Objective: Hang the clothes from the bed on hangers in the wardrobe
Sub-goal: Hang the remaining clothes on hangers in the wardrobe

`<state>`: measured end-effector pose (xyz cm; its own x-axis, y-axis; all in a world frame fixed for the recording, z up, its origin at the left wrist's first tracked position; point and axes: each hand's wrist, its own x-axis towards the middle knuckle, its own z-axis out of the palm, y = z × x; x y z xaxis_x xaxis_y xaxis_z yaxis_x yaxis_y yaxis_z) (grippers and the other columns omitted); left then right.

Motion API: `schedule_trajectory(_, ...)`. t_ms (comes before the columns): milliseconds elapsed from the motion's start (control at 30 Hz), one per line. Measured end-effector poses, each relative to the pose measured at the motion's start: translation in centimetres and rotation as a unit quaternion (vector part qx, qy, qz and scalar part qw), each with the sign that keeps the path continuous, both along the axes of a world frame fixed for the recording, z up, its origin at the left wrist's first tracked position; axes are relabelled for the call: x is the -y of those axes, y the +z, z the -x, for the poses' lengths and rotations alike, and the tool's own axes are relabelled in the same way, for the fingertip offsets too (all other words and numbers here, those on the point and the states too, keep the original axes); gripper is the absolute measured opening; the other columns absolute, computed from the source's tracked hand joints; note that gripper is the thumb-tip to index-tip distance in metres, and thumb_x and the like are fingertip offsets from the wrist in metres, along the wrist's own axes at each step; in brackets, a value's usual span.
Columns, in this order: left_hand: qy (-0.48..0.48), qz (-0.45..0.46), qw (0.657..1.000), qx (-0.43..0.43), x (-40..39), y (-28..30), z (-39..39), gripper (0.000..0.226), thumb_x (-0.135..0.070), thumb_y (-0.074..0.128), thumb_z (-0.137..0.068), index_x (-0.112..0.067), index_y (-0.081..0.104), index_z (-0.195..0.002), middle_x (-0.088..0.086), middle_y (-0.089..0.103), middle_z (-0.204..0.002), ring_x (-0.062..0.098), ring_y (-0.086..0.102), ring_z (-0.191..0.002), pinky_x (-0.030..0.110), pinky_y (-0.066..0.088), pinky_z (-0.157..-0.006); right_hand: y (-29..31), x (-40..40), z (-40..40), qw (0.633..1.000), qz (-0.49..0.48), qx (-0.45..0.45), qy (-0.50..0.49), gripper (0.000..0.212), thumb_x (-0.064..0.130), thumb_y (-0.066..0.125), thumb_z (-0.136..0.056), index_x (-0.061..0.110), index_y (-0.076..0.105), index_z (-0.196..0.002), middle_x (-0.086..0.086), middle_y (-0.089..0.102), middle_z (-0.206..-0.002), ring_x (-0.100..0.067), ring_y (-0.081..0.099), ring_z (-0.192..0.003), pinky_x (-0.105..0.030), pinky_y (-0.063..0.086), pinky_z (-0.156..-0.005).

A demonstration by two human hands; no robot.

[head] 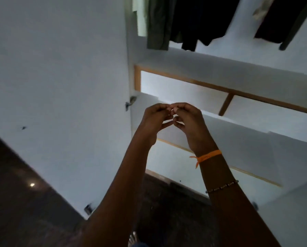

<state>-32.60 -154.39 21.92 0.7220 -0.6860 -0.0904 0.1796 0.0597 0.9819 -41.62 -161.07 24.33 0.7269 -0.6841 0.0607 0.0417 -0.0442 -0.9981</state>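
Both hands are raised together at the centre of the frame, in front of the open wardrobe (256, 68). The left hand (153, 120) and the right hand (186, 120) meet at the fingertips, fingers curled inward, and the curled fingers (177, 108) of the right touch those of the left. Nothing can be made out between them; whether either grip pinches something small cannot be told, as the spot where they meet is blurred. The right wrist wears an orange thread (208, 155), and lower on that forearm sits a thin bead bracelet (222, 186). The clothes (190, 22) hang at the top of the frame inside the wardrobe: a grey-green garment (158, 24) on the left, dark garments beside it, and another dark piece (281, 18) at the upper right with a pale bit of fabric (261, 9) next to it. Their hangers lie above the frame edge and are out of sight. Below the clothes, white drawer fronts (184, 90) with wooden edging step down toward the floor. The wardrobe's white door (60, 68) fills the left half of the frame, standing open, with a metal hinge (130, 102) at its inner edge. The dark floor (15, 193) shows at the lower left, with a small bright reflection (32, 184) on it.
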Motion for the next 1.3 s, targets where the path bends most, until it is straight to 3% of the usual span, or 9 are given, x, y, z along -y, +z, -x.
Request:
schedule_trajectory(100,0.064,-0.028,0.997,-0.031,-8.6,-2.4,-0.8,0.029,-0.01,0.055,-0.094,0.002,0.056,-0.121,0.021,0.06,-0.123,0.032,0.059,-0.114,0.034,0.052,-0.088,-2.5,-7.4,-2.1,0.996,-0.045,-0.036,0.068,0.018,0.006,0.047,-0.094,0.01,0.064,-0.097,-0.001,0.065,-0.085,-0.013,0.059,-0.079,-0.019,0.05,-0.07)
schedule_trajectory(267,0.197,-0.058,0.976,-0.077,-24.4,-5.9,-1.8,0.028,-0.01,0.055,-0.094,0.0,0.058,-0.12,0.019,0.062,-0.12,0.027,0.063,-0.102,0.037,0.053,-0.086,-6.1,-21.4,-4.9,0.973,-0.085,-0.074,0.202,0.024,0.005,0.046,-0.094,0.017,0.064,-0.085,0.0,0.061,-0.079,-0.012,0.054,-0.075,-0.02,0.048,-0.069)
schedule_trajectory(333,0.246,-0.068,0.962,-0.094,-31.1,-7.2,-1.7,0.028,-0.012,0.055,-0.094,-0.001,0.058,-0.12,0.015,0.064,-0.113,0.023,0.062,-0.095,0.037,0.053,-0.086,-7.7,-27.6,-6.0,0.956,-0.089,-0.094,0.262,0.024,0.004,0.044,-0.095,0.015,0.065,-0.088,-0.001,0.06,-0.079,-0.012,0.055,-0.073,-0.021,0.047,-0.069)
schedule_trajectory(433,0.321,-0.072,0.935,-0.13,-41.9,-9.3,-1.2,0.027,-0.011,0.055,-0.094,0.0,0.058,-0.119,0.007,0.064,-0.098,0.024,0.06,-0.095,0.041,0.051,-0.09,-10.2,-37.9,-8.0,0.929,-0.1,-0.131,0.33,0.026,0.001,0.043,-0.094,0.015,0.062,-0.084,0.001,0.061,-0.071,-0.007,0.053,-0.061,-0.017,0.043,-0.057)
schedule_trajectory(567,0.41,-0.082,0.896,-0.152,-56.3,-11.4,0.0,0.014,-0.007,0.056,-0.092,-0.006,0.061,-0.106,0.007,0.064,-0.091,0.023,0.06,-0.088,0.046,0.048,-0.094,-13.5,-52.2,-9.5,0.885,-0.122,-0.183,0.411,0.029,0.001,0.044,-0.094,0.019,0.059,-0.077,0.012,0.063,-0.057,-0.002,0.053,-0.058,-0.01,0.04,-0.048)
schedule_trajectory(800,0.582,-0.085,0.79,-0.173,-76.9,-13.1,5.7,0.008,-0.009,0.053,-0.094,-0.013,0.059,-0.098,0.003,0.062,-0.086,0.017,0.059,-0.078,0.036,0.049,-0.079,-14.8,-74.2,-8.5,0.776,-0.099,-0.221,0.583,0.029,-0.001,0.045,-0.093,0.016,0.06,-0.074,0.003,0.063,-0.067,0.001,0.058,-0.047,-0.013,0.043,-0.044)
schedule_trajectory(967,0.68,-0.031,0.703,-0.208,-87.0,-14.3,9.2,0.008,-0.011,0.057,-0.093,-0.012,0.06,-0.1,0.005,0.064,-0.092,0.019,0.061,-0.088,0.039,0.049,-0.091,-15.3,-85.5,-7.7,0.695,-0.066,-0.236,0.676,0.028,0.001,0.043,-0.094,0.016,0.059,-0.077,0.003,0.057,-0.064,-0.003,0.051,-0.053,-0.014,0.04,-0.051)
schedule_trajectory(1133,0.739,-0.022,0.641,-0.207,-97.5,-15.7,11.9,0.01,-0.016,0.058,-0.093,-0.012,0.058,-0.102,0.004,0.062,-0.095,0.017,0.061,-0.086,0.037,0.049,-0.09,-16.5,-98.0,-7.0,0.611,-0.065,-0.257,0.746,0.025,0.002,0.042,-0.094,0.015,0.059,-0.082,0.0,0.059,-0.072,-0.01,0.054,-0.065,-0.02,0.043,-0.064)
schedule_trajectory(1300,0.801,-0.012,0.558,-0.215,-109.2,-14.5,12.2,0.003,-0.011,0.057,-0.093,-0.012,0.059,-0.095,0.007,0.062,-0.091,0.019,0.061,-0.082,0.038,0.05,-0.087,-15.5,-111.3,-6.4,0.533,-0.013,-0.24,0.812,0.019,0.0,0.041,-0.095,0.01,0.057,-0.092,-0.002,0.058,-0.075,-0.008,0.055,-0.061,-0.011,0.045,-0.051)
